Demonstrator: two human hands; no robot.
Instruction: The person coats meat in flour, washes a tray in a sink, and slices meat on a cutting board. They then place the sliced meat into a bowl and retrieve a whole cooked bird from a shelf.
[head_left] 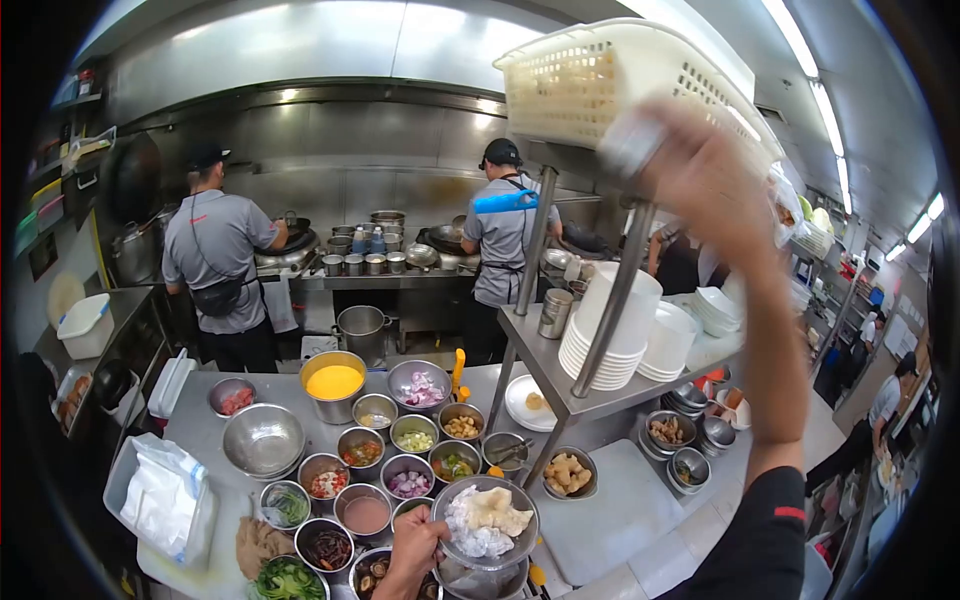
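My left hand (pixel 413 545) is closed on the rim of a round bowl (pixel 530 545) at the bottom centre. In the bowl lie pale pieces of food (pixel 500 512) with white powder on and beside them. My right hand (pixel 695 165) is raised high at the upper right and smeared by motion. Its fingers seem wrapped round a blurred silvery container (pixel 632 148), whose kind I cannot make out. Directly behind that hand is a cream perforated plastic basket (pixel 560 85) on the top of the rack. Another metal bowl (pixel 490 582) shows partly under the held bowl.
Metal pots of chopped ingredients (pixel 410 485) crowd the counter to the left. A steel shelf (pixel 575 400) carries stacked white bowls (pixel 600 355). A white cutting board (pixel 610 510) lies at right. Two co-workers (pixel 215 250) stand at the stoves, backs turned. A pot of yellow liquid (pixel 333 382) stands behind.
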